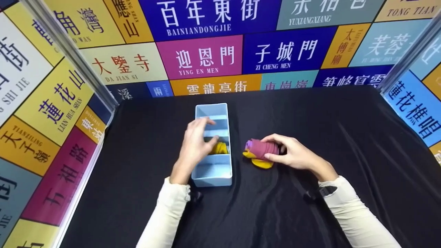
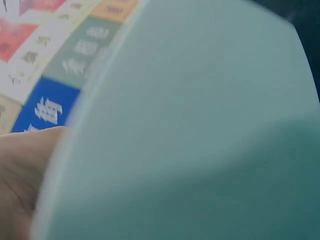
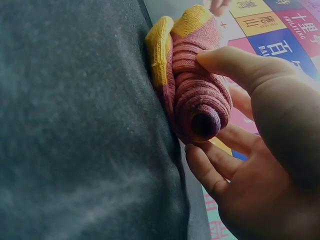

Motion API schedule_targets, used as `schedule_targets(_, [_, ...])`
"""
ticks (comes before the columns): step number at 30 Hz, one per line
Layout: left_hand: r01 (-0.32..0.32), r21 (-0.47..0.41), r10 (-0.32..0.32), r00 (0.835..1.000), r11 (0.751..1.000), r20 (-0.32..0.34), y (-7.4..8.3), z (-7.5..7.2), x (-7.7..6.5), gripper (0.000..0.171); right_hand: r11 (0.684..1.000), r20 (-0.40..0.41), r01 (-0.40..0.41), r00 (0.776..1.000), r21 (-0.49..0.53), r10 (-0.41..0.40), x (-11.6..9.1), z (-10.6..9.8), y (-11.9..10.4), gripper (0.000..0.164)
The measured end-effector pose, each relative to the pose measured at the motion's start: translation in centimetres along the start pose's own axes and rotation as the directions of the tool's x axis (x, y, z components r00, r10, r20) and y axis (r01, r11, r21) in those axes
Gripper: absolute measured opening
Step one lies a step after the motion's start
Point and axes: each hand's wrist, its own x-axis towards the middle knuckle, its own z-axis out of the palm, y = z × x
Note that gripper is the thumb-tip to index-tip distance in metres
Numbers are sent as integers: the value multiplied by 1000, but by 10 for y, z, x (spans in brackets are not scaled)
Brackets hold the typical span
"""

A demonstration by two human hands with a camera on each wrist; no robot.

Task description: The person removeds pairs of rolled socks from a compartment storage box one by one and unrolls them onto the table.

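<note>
My right hand point(image 1: 293, 151) grips a rolled-up pair of socks point(image 1: 262, 147), dusky pink with yellow toes or heels, lying on the black cloth. In the right wrist view, the thumb presses the top of the sock roll point(image 3: 197, 75) and the fingers reach around its other side. My left hand point(image 1: 196, 139) hovers over a light blue divided box point(image 1: 212, 181), thumb and fingers apart with nothing between them. Just by its thumb, a yellow rolled bundle point(image 1: 219, 148) sits in a middle compartment. The box's wall point(image 2: 190, 100) fills most of the left wrist view.
Black cloth point(image 1: 144, 206) covers the table, wrinkled at the right. Panels with colourful sign lettering point(image 1: 203, 55) stand at the back and both sides, joined by metal posts point(image 1: 75, 55). The box's front compartment point(image 1: 213, 169) shows its bare floor.
</note>
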Motion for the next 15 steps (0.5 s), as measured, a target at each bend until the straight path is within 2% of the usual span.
schedule_targets(3, [-69,28,68,997,997,20,21,2,-4,37,1000,6,0,1000,-3,0,1,1,0,44])
schedule_targets(7, [-151,52,146,985,987,92,52,9,-10,30,1000,10,4,1000,-25,-4,1,5,-3,52])
schedule_targets(12, [-227,61,211,957,972,198,89,23,-13,23,999,-10,20,1000,-51,-20,1,5,-4,56])
schedule_targets(15, [-265,46,246,936,963,253,103,35,-15,21,999,-17,37,999,-25,-37,2,4,-4,55])
